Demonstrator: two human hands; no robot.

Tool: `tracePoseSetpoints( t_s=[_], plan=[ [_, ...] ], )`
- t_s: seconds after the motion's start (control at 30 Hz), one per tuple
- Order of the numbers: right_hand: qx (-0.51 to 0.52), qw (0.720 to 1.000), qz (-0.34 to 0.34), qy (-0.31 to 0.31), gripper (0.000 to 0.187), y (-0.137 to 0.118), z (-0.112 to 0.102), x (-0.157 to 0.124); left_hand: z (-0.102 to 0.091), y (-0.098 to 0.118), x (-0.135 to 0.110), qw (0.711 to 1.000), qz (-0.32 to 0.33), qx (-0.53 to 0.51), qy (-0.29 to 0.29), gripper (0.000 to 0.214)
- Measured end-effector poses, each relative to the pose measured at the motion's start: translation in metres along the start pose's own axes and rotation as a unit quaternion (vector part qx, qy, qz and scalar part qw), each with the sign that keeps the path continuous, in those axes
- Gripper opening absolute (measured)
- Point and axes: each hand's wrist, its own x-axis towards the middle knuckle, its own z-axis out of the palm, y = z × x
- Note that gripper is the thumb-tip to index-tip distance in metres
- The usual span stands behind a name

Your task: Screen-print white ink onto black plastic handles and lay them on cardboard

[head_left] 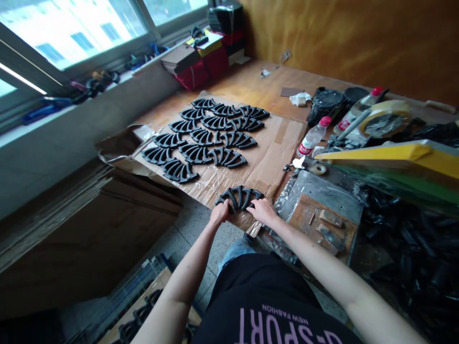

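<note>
A black curved, ribbed part (241, 196), shaped like a fan segment, is at the near edge of a cardboard sheet (276, 143). My left hand (221, 210) grips its left end, fingers closed. At its right end, my right hand (262, 210) has its fingers curled onto the part. Farther back on the cardboard lie several similar black ribbed parts (204, 138) in overlapping rows. The undersides of the part and some of my fingertips are hidden.
Right of the cardboard stand a plastic bottle (313, 136) with a red cap, a tape roll (385, 117) and a yellow-edged frame (390, 152). Small blocks lie on a metal plate (304, 184). Red boxes (206, 69) sit by the window. Flattened cardboard (71, 248) leans at left.
</note>
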Motion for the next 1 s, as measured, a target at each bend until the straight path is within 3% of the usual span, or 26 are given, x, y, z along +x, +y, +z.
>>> tracePoseSetpoints(
  t_s=[0.2, 0.33, 0.43, 0.57, 0.67, 0.77, 0.87, 1.0],
  plan=[
    [0.018, 1.0, -0.02, -0.01, 0.038, -0.003, 0.005, 0.003, -0.026, 0.026, 0.038, 0.99, 0.05, 0.124, 0.035, 0.057],
    [0.024, 0.999, -0.025, -0.008, 0.039, 0.003, 0.011, 0.005, -0.029, 0.025, 0.026, 0.983, 0.046, 0.171, 0.057, 0.074],
    [0.028, 0.999, -0.029, -0.002, 0.039, 0.005, 0.014, 0.005, -0.02, 0.016, -0.001, 0.974, 0.05, 0.185, 0.12, 0.076],
    [0.023, 0.999, -0.039, 0.002, 0.038, 0.005, 0.016, 0.005, 0.008, 0.007, -0.033, 0.924, 0.227, 0.196, 0.238, 0.059],
    [0.027, 0.999, -0.038, -0.011, 0.039, 0.006, 0.016, 0.008, 0.034, 0.01, -0.039, 0.895, 0.311, 0.218, 0.233, 0.053],
    [0.036, 0.998, -0.039, -0.019, 0.041, 0.007, 0.017, 0.011, 0.05, 0.018, -0.031, 0.895, 0.306, 0.234, 0.224, 0.056],
    [0.037, 0.999, -0.036, -0.014, 0.041, 0.007, 0.017, 0.011, 0.052, 0.021, -0.02, 0.895, 0.313, 0.236, 0.213, 0.053],
    [0.029, 0.998, -0.04, -0.024, 0.041, 0.005, 0.015, 0.01, 0.04, 0.016, -0.008, 0.88, 0.361, 0.238, 0.198, 0.053]
  ],
)
